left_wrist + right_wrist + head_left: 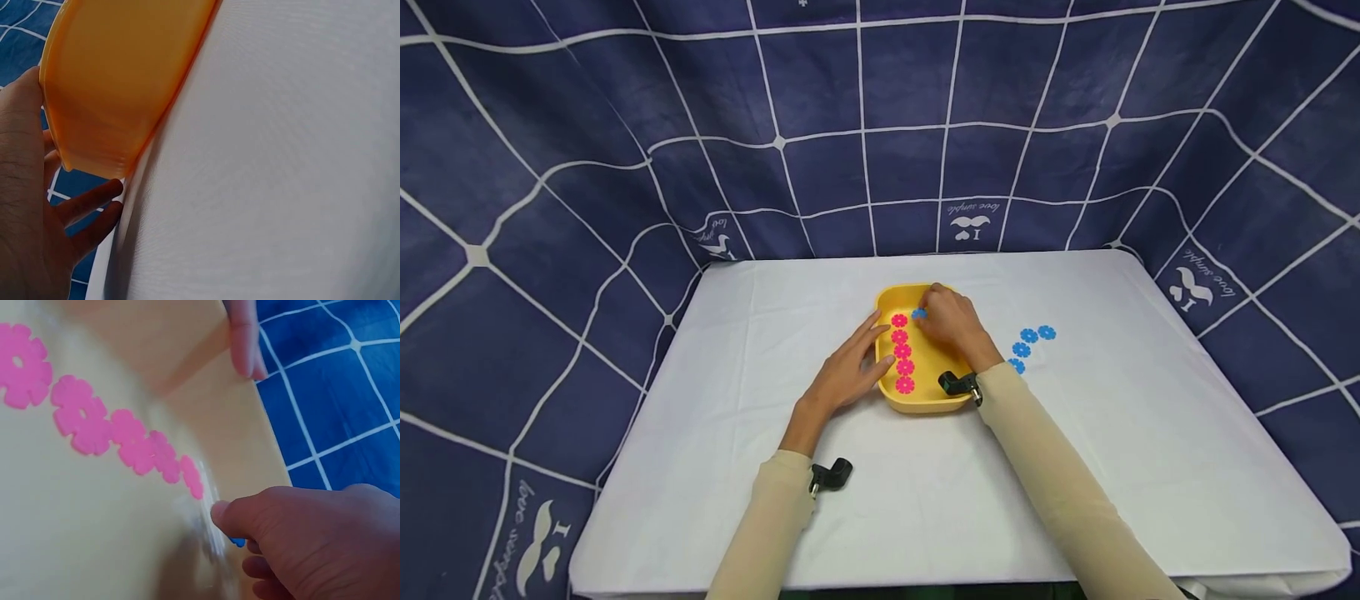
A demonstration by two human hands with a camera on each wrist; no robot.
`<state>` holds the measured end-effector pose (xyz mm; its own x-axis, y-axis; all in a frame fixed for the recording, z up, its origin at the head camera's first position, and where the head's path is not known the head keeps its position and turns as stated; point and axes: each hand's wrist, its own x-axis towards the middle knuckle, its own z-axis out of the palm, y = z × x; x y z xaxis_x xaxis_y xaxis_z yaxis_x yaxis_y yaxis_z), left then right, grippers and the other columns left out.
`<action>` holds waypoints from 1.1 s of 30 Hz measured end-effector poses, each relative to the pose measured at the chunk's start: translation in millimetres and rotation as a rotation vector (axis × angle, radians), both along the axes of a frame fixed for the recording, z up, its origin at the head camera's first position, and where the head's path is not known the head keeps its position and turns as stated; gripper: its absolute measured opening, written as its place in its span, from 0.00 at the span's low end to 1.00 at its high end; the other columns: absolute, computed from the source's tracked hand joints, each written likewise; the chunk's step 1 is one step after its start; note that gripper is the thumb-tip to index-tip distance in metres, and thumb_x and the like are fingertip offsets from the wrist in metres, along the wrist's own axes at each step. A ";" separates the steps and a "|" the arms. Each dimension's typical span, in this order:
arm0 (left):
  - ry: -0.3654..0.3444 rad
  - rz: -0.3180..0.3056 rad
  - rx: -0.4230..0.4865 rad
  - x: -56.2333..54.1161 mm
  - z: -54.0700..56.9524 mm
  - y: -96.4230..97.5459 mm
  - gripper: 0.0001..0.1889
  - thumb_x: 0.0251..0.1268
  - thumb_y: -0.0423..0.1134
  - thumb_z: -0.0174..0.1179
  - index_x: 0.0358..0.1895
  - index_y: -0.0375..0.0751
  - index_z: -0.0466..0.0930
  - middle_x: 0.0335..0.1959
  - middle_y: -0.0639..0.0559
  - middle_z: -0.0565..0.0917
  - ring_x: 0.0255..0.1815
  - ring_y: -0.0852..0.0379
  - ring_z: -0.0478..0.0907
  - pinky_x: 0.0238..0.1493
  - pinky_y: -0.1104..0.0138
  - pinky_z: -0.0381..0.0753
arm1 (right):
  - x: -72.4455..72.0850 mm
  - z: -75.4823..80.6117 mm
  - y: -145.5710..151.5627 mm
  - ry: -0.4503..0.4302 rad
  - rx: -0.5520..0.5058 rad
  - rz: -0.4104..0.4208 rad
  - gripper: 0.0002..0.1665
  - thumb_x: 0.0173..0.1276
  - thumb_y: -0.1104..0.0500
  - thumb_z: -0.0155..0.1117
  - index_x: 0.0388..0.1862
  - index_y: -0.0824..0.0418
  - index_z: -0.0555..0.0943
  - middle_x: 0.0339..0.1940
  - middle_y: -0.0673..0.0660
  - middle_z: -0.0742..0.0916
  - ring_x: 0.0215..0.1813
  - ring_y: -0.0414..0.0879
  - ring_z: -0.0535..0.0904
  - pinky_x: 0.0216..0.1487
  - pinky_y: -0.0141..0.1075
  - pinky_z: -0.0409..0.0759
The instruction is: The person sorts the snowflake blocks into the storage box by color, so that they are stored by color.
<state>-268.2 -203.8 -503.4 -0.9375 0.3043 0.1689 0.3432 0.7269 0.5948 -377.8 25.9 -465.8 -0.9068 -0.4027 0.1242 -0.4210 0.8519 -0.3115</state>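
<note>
A yellow plastic tray point(925, 407) stands on the white table, with a column of several pink flower-shaped discs point(902, 351) along its left side. My right hand point(953, 323) reaches into the tray's far part and pinches a blue flower-shaped disc point(918, 314) between thumb and fingers. Only a small bit of that blue disc point(237, 542) shows below the thumb in the right wrist view. My left hand point(844, 373) rests at the tray's left rim, its fingers spread and fairly straight. In the left wrist view the left hand point(37, 187) lies beside the tray's outer wall point(112, 94).
To the right of the tray, several loose blue flower discs point(1021, 349) lie on the table point(1135, 433), the nearest partly hidden by the right sleeve. Dark blue cloth with white grid lines point(902, 167) hangs around the back and sides.
</note>
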 end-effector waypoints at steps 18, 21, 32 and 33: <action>-0.010 -0.002 -0.004 0.2 0.6 -0.1 0.37 0.78 0.67 0.52 0.85 0.60 0.62 0.89 0.75 0.44 0.88 0.57 0.54 0.84 0.49 0.62 | -5.3 -3.0 -6.0 0.022 0.226 0.000 0.18 0.75 0.49 0.71 0.50 0.63 0.90 0.50 0.59 0.86 0.46 0.53 0.84 0.51 0.52 0.88; -0.008 -0.006 0.002 0.3 0.4 0.2 0.38 0.78 0.68 0.52 0.85 0.60 0.63 0.89 0.75 0.45 0.88 0.57 0.54 0.84 0.49 0.62 | -4.7 -3.0 -5.0 0.025 0.230 -0.002 0.18 0.75 0.49 0.71 0.50 0.63 0.90 0.49 0.59 0.86 0.45 0.53 0.84 0.51 0.51 0.88; -0.010 0.006 0.001 -0.1 -0.9 0.8 0.38 0.78 0.70 0.51 0.85 0.61 0.63 0.88 0.78 0.44 0.87 0.58 0.56 0.83 0.48 0.64 | -1.5 1.5 -2.0 -0.021 0.058 -0.026 0.21 0.75 0.48 0.72 0.56 0.62 0.90 0.57 0.60 0.87 0.56 0.57 0.85 0.62 0.54 0.86; -0.013 0.011 -0.001 0.4 -0.8 1.0 0.38 0.78 0.70 0.51 0.85 0.62 0.63 0.88 0.78 0.44 0.87 0.58 0.56 0.83 0.49 0.64 | -1.1 2.2 -1.7 -0.034 0.030 -0.030 0.21 0.75 0.49 0.72 0.57 0.62 0.89 0.57 0.60 0.86 0.56 0.57 0.85 0.63 0.54 0.85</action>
<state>-267.7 -202.8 -504.3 -0.9427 0.2945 0.1568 0.3279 0.7310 0.5984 -378.8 24.3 -463.6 -0.9222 -0.3780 0.0811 -0.3843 0.8733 -0.2995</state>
